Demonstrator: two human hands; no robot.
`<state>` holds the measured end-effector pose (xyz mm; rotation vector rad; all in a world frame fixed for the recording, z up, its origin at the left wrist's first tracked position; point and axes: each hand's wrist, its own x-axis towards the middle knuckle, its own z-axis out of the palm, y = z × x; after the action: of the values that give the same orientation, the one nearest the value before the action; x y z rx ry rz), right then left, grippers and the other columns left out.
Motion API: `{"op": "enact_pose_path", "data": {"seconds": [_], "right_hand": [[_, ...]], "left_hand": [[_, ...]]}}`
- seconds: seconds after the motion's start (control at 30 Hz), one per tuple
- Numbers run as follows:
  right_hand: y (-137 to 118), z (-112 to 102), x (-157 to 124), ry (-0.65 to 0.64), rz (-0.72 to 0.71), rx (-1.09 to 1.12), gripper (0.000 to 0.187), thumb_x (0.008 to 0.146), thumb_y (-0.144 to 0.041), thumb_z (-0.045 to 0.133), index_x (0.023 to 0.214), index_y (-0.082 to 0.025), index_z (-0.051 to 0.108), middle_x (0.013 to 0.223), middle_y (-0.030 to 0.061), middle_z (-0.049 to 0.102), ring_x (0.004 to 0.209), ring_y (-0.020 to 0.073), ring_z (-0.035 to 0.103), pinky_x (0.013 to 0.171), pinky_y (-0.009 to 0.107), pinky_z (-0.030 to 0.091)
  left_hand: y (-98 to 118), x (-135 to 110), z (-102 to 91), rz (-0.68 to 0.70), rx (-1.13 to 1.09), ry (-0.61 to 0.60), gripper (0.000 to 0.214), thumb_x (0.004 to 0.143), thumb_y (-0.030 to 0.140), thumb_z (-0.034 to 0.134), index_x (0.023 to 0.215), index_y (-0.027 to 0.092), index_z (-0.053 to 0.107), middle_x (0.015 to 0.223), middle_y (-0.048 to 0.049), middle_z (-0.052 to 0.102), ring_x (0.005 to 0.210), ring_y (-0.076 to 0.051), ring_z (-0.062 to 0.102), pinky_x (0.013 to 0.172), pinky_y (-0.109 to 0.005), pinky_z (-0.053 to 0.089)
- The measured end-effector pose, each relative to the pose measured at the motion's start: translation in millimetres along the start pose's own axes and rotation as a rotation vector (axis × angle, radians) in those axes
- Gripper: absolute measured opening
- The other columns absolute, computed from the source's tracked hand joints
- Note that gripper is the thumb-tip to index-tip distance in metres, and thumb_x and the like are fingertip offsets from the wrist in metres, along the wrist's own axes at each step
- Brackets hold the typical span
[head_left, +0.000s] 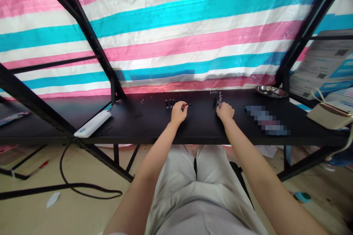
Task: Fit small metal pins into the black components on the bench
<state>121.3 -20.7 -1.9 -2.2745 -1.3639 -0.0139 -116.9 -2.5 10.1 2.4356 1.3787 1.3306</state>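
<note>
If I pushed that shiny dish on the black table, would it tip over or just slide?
The shiny dish would probably slide rather than tip, because it looks wide and low on the flat black table. Its mirror-like shine suggests metal, so it's likely stiff and hard to bend.

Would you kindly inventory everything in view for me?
Table: one, black, centre
Frame: one, black, around it
Striped sheet: one, pink-blue-white, behind
Oblong block: one, white, left end
Cable: one, black, lower left
Sticks: three, dark with pale ends, grouped mid-table
Tiny bits: several, whitish, table's back
Dish: one, silver, back right
Pixelated item: one, bluish, right
Bag: one, beige, right end
Printed stack: count unclear, white-blue, far right
Left hand: one, bare, pinching thin dark piece
Right hand: one, bare, at pale piece
</note>
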Motion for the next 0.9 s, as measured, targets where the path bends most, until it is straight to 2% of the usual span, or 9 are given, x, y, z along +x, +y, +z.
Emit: {"op": "enact_pose_path", "data": {"seconds": [0.07,0.17,0.27,0.53,0.9], "right_hand": [[-4.0,-0.6,-4.7,-0.053,-0.107,0.031,0.021,0.082,-0.028,0.048,0.094,-0.016,0.061,0.096,0.0118,0.065,0.091,0.0239,0.06,0.075,0.034,0.041],[-13.9,0.1,-12.4,-0.137,-0.381,0.123,0.018,0.084,-0.032,0.049,0.094,-0.02,0.059,0.084,0.0039,0.067,0.079,0.0174,0.061,0.065,0.025,0.039],[-25.0,1.1,-19.1,-0.115,-0.514,0.056,0.019,0.086,-0.034,0.047,0.096,-0.021,0.057,0.08,0.0031,0.067,0.074,0.0165,0.061,0.061,0.024,0.036],[-40.2,-4.2,-31.9,-0.104,-0.555,-0.251,0.026,0.092,-0.032,0.035,0.108,-0.018,0.05,0.09,0.0112,0.068,0.08,0.0213,0.064,0.065,0.026,0.037],[-42.3,-6.2,-35.6,-0.085,-0.564,-0.272,0.025,0.092,-0.031,0.034,0.107,-0.017,0.049,0.09,0.0115,0.068,0.08,0.0217,0.064,0.064,0.026,0.037]], "left_hand": [[-0.9,0.2,2.2,0.007,-0.045,0.015,0.011,0.084,0.02,0.048,0.09,0.016,0.057,0.087,-0.0054,0.063,0.078,-0.014,0.057,0.079,-0.029,0.046],[-1.2,0.4,5.9,0.025,-0.128,0.047,0.007,0.082,0.017,0.052,0.087,0.016,0.058,0.083,-0.004,0.062,0.074,-0.013,0.057,0.076,-0.029,0.047],[-0.7,0.4,8.5,0.06,-0.196,0.087,0.005,0.08,0.016,0.055,0.083,0.016,0.058,0.08,-0.0028,0.062,0.072,-0.013,0.057,0.073,-0.028,0.047],[5.3,-1.1,9.6,0.111,-0.27,0.107,0.004,0.081,0.018,0.056,0.081,0.017,0.059,0.077,-0.0026,0.062,0.071,-0.013,0.056,0.07,-0.027,0.046],[7.7,-2.2,8.4,0.134,-0.265,0.092,0.006,0.083,0.021,0.056,0.084,0.016,0.06,0.079,-0.0034,0.063,0.071,-0.013,0.056,0.07,-0.027,0.047]]}}
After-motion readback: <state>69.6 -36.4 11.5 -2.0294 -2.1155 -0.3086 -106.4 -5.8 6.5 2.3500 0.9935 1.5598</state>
